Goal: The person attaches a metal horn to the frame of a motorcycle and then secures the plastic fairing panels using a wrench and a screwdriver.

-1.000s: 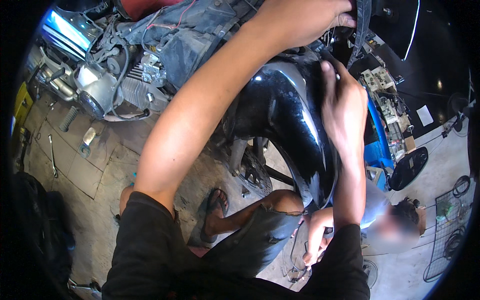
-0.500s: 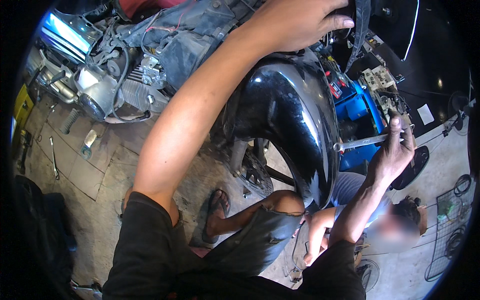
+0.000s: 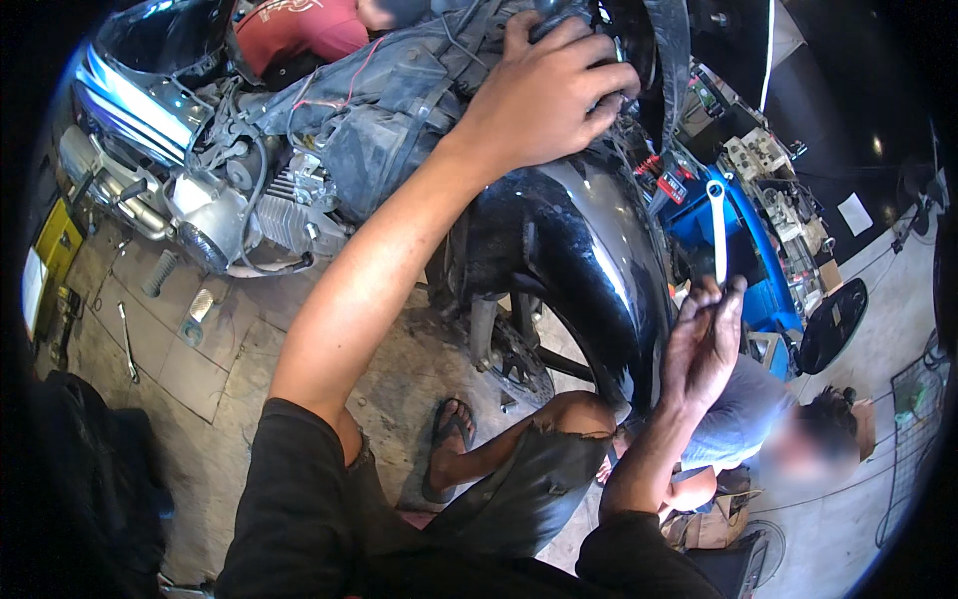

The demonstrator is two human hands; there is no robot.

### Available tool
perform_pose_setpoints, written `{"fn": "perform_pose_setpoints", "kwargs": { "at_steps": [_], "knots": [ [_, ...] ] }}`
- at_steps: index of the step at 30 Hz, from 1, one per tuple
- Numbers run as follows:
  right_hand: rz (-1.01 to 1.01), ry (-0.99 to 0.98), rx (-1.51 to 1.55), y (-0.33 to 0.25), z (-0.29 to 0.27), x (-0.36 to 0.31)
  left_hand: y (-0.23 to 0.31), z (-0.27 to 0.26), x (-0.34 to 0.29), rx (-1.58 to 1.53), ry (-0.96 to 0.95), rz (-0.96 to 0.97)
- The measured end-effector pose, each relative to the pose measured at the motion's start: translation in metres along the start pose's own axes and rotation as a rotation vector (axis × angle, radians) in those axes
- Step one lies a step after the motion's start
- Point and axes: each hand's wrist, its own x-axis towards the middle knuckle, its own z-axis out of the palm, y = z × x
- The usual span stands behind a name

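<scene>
Workshop floor; wrench [image 3: 718, 228] upright in right hand [image 3: 704, 344] beside fender [image 3: 589, 270]

One wide fisheye view looks steeply down from the person's head, close over a glossy black curved motorcycle fender [image 3: 589, 250] and the grey concrete floor [image 3: 190, 369] below. Both forearms rise from the lower edge. Straight lines bow toward the dark round rim. No second view shares the scene.
</scene>
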Motion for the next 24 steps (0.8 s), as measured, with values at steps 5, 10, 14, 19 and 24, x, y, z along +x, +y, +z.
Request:
{"fn": "perform_pose_setpoints", "kwargs": {
  "at_steps": [5, 10, 14, 19, 24],
  "knots": [
    [-0.300, -0.084, -0.959, 0.022, 0.032, 0.016, -0.005, -0.003, 0.000, 0.026, -0.036, 0.048],
    [-0.525, -0.072, -1.473, 0.038, 0.049, 0.040, -0.003, -0.001, 0.001, 0.069, -0.093, 0.066],
    [-0.552, -0.089, -1.500, 0.043, 0.062, 0.047, -0.002, 0.000, 0.001, 0.099, -0.111, 0.054],
    [-0.635, -0.195, -1.560, 0.045, 0.065, 0.057, -0.002, -0.001, 0.000, 0.104, -0.127, 0.050],
    [-0.561, -0.283, -1.529, 0.042, 0.073, 0.062, -0.002, -0.003, 0.002, 0.090, -0.120, 0.055]
  ]
}}
